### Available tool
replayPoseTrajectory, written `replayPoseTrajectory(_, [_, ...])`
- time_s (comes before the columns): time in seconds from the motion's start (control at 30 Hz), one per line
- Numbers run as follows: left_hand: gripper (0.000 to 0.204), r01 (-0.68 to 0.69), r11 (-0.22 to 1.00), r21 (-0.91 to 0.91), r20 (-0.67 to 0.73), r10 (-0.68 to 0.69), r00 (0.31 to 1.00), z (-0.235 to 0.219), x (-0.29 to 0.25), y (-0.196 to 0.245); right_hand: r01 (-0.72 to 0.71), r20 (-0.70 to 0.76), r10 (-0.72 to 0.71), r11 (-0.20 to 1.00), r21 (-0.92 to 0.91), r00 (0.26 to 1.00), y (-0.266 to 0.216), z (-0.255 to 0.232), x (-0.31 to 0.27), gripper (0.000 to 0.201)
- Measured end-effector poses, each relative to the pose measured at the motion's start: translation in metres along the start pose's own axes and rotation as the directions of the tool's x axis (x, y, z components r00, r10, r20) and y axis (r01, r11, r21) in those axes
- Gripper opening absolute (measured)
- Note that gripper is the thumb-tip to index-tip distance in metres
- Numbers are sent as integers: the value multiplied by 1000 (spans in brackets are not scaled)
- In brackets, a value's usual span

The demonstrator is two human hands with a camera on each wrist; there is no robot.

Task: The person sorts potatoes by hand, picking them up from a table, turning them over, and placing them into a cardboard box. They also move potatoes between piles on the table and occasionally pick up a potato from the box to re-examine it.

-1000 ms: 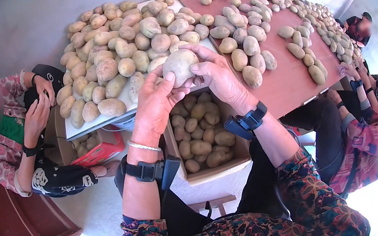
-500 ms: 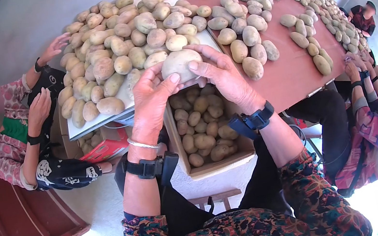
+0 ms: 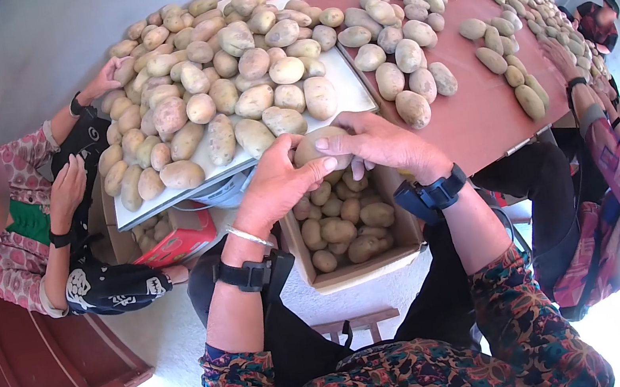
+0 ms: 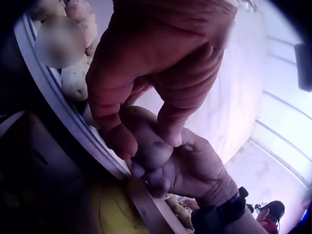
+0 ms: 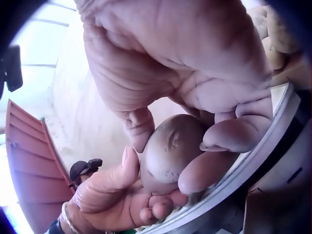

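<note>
Both hands hold one potato [image 3: 317, 151] just in front of the white board's near edge, above the cardboard box. My left hand [image 3: 274, 186] pinches it from the left, thumb along its near side. From the right, my right hand [image 3: 387, 148] grips it with the thumb lying across its top. In the right wrist view the potato [image 5: 170, 151] shows a dark, dented mark on its skin, between the fingers of both hands. The left wrist view has it partly covered by the fingertips of the left hand [image 4: 161, 58].
A big heap of potatoes [image 3: 219, 67] covers most of the white board [image 3: 347, 80]. Smaller groups lie on the reddish-brown board [image 3: 473, 105] at right. The cardboard box [image 3: 362, 274] below holds several potatoes. People sit on both sides, a person [image 3: 2, 171] at left touching the heap.
Both hands have come down and nearer with the potato, and the right thumb now lies across it. Potatoes at the heap's front edge have come into view. The left-hand person's raised hand reached the heap.
</note>
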State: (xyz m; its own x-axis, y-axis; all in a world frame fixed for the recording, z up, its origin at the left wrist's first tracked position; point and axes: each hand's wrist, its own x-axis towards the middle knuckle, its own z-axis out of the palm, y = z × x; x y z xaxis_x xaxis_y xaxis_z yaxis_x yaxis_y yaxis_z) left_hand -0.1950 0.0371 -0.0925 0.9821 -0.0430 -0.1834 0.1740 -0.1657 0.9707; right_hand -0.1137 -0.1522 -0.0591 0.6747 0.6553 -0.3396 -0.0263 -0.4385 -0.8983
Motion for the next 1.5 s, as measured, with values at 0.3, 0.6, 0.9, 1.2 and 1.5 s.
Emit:
replayPoseTrajectory(0.3, [55,78,852,517,-108,-25,994,7,2,3,-57,-21,55,993,-106,998,7,-2,5,43])
replayPoseTrajectory(0.6, [31,-6,568,823,-29,53,998,28,-1,-19,45,-521,-447,788,-614,727,26,-1,47,26])
replayPoseTrajectory(0.9, [18,40,577,816,-112,90,990,17,7,-17,1,-415,-534,615,-789,737,24,13,56,29])
replayPoseTrajectory(1.2, [18,51,611,790,-186,159,970,-1,4,-12,-82,-394,-483,547,-833,782,23,19,74,34])
replayPoseTrajectory(1.5, [18,73,667,742,-238,160,958,-5,2,-8,-105,-518,-407,702,-705,752,26,4,87,37])
